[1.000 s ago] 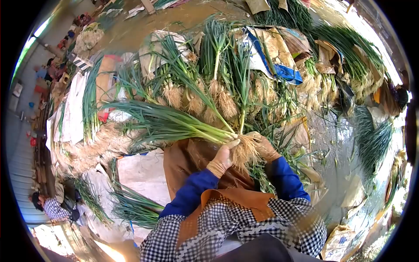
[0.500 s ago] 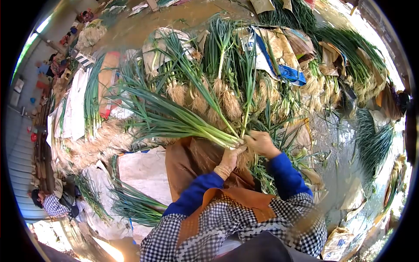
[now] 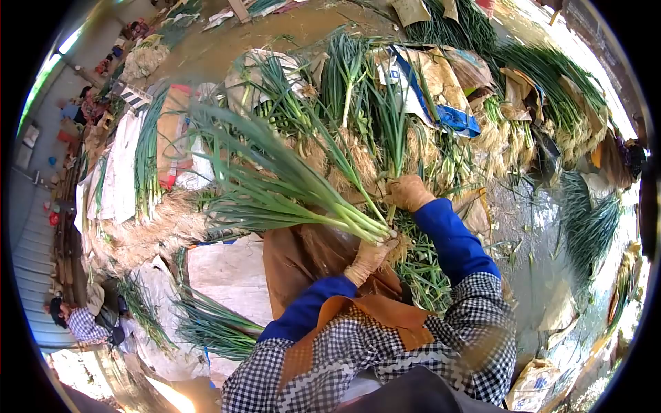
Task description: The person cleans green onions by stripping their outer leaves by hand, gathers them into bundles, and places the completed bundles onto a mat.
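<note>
My left hand (image 3: 370, 259) is wrapped round the white root end of a bunch of green onions (image 3: 313, 189), just above my brown apron (image 3: 296, 261). The bunch's green leaves fan out to the upper left. Some pale roots show at the right of that hand. Just above and to the right, my right hand (image 3: 411, 193) has its fingers bent together at the base of an upright green stalk (image 3: 394, 148); what its fingertips hold is hidden. Rooted onion bundles (image 3: 358, 162) lie behind both hands.
Onions with long roots lie on white sheeting (image 3: 120, 172) at the left. More leaves rest on a pale sheet (image 3: 231, 275) at the lower left, near a seated person (image 3: 86, 323). Sacks (image 3: 441, 79) cover bundles at the back. Wet ground (image 3: 523, 241) spans the right.
My right hand has moved up, away from my left hand. My left hand has shifted slightly right and down with the bunch, whose leaves have swung and are partly blurred.
</note>
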Motion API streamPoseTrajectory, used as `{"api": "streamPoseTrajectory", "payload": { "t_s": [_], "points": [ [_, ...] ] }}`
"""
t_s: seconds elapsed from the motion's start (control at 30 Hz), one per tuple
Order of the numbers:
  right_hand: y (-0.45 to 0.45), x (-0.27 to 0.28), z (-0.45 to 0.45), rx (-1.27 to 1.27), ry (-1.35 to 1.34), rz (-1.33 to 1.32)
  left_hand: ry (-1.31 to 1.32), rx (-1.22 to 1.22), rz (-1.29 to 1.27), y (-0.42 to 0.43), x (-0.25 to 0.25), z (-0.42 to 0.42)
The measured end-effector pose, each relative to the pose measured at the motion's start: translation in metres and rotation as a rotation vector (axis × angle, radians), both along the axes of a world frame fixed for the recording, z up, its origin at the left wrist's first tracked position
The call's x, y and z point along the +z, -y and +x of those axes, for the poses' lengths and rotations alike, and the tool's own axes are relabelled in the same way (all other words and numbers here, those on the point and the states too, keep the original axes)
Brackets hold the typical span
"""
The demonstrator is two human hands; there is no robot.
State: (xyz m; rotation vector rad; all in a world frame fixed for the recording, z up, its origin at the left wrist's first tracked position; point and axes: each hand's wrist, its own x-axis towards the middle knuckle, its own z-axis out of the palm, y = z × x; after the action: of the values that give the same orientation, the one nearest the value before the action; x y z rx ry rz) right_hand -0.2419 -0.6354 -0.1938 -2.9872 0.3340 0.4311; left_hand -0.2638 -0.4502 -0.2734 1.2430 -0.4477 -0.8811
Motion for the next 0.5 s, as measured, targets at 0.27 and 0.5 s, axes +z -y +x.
{"api": "streamPoseTrajectory", "payload": {
  "t_s": [0.27, 0.5],
  "points": [
    [-0.007, 0.016, -0.165, -0.179, 0.393, 1.470, 0.017, 0.058, -0.063, -0.003, -0.002, 0.005],
    [0.067, -0.129, -0.151, 0.007, 0.420, 0.083, -0.578, -0.116, -0.314, -0.017, 0.017, 0.018]
  ]
}}
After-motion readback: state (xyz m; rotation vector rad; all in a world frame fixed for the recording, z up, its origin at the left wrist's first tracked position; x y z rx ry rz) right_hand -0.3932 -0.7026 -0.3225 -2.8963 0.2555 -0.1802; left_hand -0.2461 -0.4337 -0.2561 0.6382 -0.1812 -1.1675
